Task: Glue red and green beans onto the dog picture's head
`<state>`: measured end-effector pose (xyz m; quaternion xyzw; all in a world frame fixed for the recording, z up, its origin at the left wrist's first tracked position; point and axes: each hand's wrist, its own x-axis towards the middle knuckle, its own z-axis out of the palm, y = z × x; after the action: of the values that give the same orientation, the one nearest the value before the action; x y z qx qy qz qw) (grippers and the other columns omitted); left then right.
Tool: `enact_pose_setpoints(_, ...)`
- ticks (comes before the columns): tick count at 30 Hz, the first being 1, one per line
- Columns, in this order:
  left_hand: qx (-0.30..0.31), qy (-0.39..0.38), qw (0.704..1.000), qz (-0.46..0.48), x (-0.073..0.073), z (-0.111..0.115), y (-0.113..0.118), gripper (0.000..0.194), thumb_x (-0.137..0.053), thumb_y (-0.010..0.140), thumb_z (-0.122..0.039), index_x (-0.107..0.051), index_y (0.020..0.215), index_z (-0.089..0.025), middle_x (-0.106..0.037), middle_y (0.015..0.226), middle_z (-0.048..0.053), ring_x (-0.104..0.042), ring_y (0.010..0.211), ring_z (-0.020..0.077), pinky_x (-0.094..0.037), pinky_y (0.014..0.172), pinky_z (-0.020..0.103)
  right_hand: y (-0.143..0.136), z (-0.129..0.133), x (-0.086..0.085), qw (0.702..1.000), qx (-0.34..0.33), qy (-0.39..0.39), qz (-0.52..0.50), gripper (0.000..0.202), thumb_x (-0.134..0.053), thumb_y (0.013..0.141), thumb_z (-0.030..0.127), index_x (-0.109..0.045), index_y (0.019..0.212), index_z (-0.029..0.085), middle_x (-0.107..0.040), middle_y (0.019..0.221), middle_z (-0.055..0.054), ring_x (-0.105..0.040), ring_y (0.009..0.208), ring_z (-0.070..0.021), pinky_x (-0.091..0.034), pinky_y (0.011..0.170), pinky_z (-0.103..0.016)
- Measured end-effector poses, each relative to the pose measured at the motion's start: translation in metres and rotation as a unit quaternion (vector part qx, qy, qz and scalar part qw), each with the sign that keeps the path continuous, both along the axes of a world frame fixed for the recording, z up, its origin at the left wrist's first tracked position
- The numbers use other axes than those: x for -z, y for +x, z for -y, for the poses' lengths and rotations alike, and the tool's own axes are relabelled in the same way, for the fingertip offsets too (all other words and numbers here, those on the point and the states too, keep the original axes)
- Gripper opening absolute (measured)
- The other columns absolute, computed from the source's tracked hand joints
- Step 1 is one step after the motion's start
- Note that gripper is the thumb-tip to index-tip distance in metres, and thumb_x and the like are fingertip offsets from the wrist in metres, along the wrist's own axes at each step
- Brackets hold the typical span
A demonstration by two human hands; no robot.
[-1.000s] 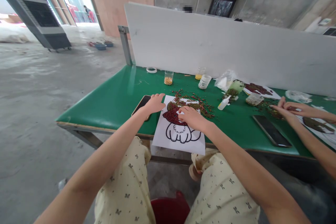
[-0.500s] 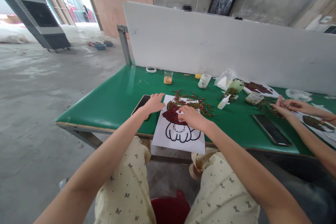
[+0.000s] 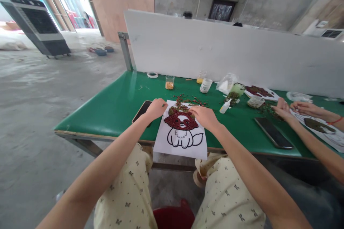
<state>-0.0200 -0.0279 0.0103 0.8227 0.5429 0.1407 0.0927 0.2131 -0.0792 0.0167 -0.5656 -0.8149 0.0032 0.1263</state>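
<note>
A white sheet of paper (image 3: pixel 160 142) with a fox outline lies on the green table, its lower edge hanging over the front. Dark red beans (image 3: pixel 176 122) cover much of the fox's face, and green ones fill the ears. Near the upper left corner of the sheet, my left hand (image 3: pixel 157 109) is closed with curled fingers; what they hold cannot be made out. My right hand (image 3: pixel 204 116) is closed over the fox's right ear, thumb and finger pinched together, any content too small to name. Loose red and green beans (image 3: pixel 185 99) lie scattered around the sheet's top edge.
Beside my left hand lies a phone (image 3: pixel 141 111). A glue bottle (image 3: pixel 225 106), a cup of yellow grains (image 3: pixel 169 83) and a tipped clear cup (image 3: pixel 205 86) stand beyond. At right, a co-worker's hands (image 3: pixel 282 109) are above another picture, near a second phone (image 3: pixel 272 133).
My left hand has gone from outstretched fingers to curled ones. My right hand has moved from the fox's face up to its right ear, uncovering the face.
</note>
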Motion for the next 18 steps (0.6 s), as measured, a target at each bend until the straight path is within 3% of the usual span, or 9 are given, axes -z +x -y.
enact_pose_setpoints(4,-0.022,-0.025,0.998,0.048,-0.004,0.004,0.003,0.027,-0.049,0.079,-0.03,-0.072,0.078,-0.016,-0.071,0.09,0.007,-0.062,0.083,0.021,-0.044,0.069,0.026,0.019,-0.01,0.004,0.995,0.092,-0.032,0.0,0.021,-0.049,0.086,0.03,-0.07,0.087,0.026,-0.071,0.086,-0.001,-0.061,0.079,-0.017,-0.037,0.061,-0.023)
enact_pose_setpoints(8,-0.033,-0.043,0.998,0.041,0.0,0.005,0.006,0.022,-0.057,0.073,-0.032,-0.072,0.072,-0.017,-0.071,0.079,0.006,-0.062,0.073,0.019,-0.043,0.062,0.025,0.036,-0.017,0.008,0.988,0.147,-0.042,-0.017,0.013,-0.06,0.077,0.034,-0.07,0.077,0.026,-0.069,0.077,0.0,-0.06,0.074,-0.0161,-0.035,0.056,-0.022)
enact_pose_setpoints(13,-0.019,-0.04,0.998,0.033,0.007,0.006,0.011,0.019,-0.058,0.07,-0.031,-0.071,0.069,-0.018,-0.07,0.079,0.005,-0.061,0.073,0.0188,-0.042,0.062,0.025,0.043,-0.017,0.012,0.986,0.155,-0.044,-0.048,0.017,-0.064,0.074,0.039,-0.064,0.069,0.023,-0.067,0.074,0.001,-0.058,0.067,-0.0132,-0.031,0.052,-0.021)
enact_pose_setpoints(18,-0.014,-0.037,0.999,0.018,0.007,0.003,0.009,0.021,-0.057,0.073,-0.033,-0.071,0.072,-0.017,-0.07,0.08,0.006,-0.061,0.073,0.0191,-0.041,0.062,0.026,0.045,-0.015,0.016,0.987,0.136,-0.073,-0.047,0.018,-0.06,0.079,0.037,-0.065,0.072,0.022,-0.067,0.076,0.0,-0.057,0.065,-0.0128,-0.03,0.052,-0.021)
